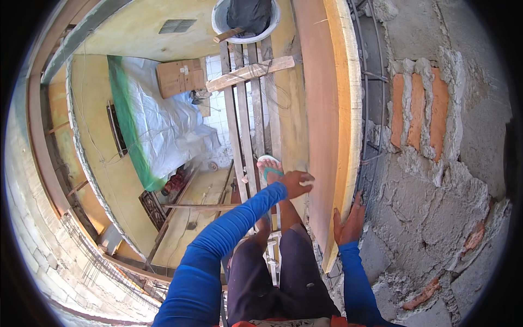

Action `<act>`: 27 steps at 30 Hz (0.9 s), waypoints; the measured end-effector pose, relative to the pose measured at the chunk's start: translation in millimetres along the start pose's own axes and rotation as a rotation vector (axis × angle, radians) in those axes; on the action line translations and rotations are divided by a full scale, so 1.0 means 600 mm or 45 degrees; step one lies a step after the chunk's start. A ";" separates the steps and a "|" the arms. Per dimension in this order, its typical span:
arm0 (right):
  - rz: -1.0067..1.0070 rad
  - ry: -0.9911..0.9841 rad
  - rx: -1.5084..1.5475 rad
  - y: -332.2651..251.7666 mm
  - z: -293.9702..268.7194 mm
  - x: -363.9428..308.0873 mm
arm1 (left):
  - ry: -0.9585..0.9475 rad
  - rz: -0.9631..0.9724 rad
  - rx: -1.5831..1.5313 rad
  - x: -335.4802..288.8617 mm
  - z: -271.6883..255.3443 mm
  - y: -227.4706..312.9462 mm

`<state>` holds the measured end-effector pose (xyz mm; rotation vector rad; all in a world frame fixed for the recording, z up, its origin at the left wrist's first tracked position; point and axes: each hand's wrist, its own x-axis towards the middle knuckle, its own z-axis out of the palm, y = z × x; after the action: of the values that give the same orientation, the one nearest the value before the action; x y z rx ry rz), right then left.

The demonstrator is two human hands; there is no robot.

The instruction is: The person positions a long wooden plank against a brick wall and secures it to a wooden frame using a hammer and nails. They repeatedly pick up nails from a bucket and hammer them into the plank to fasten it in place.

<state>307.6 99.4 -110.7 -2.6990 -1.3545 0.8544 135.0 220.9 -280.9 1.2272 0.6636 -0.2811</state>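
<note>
A long wooden board [327, 109] stands upright along the wall, its pale raw edge facing up. My right hand [350, 220] grips the near part of that edge, thumb on the board's side and fingers over toward the steel bars. My left hand [298, 184] hovers close to the board's brown face, loosely curled with thumb and fingers apart and nothing visible in it. Just beyond the board run steel reinforcing bars [373, 76]. Below my left hand, my sandalled foot [269, 168] rests on narrow wooden planks [244, 120].
A white bucket [218, 22] with dark contents stands at the planks' far end, near a crosspiece [250, 73]. Down to the left lie a plastic-covered heap [158, 109] and a cardboard box [177, 78] on a lower floor. Rough masonry with exposed bricks [417, 109] rises at right.
</note>
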 end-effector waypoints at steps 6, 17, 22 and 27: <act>0.028 -0.004 0.085 -0.001 0.003 0.006 | 2.022 -0.108 0.864 0.082 -0.613 -0.002; 0.078 -0.072 0.051 0.019 0.009 0.008 | 1.887 -0.123 0.954 0.091 -0.747 0.104; 0.029 -0.068 0.068 0.016 0.008 0.012 | 2.238 0.118 0.610 0.038 -0.774 0.159; -0.015 -0.054 -0.005 0.014 0.011 0.018 | 2.180 0.885 0.053 -0.033 -0.750 0.247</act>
<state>315.7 100.5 -123.0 -2.6878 -1.3804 0.9142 57.1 686.3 -235.2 1.4620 1.5497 1.5176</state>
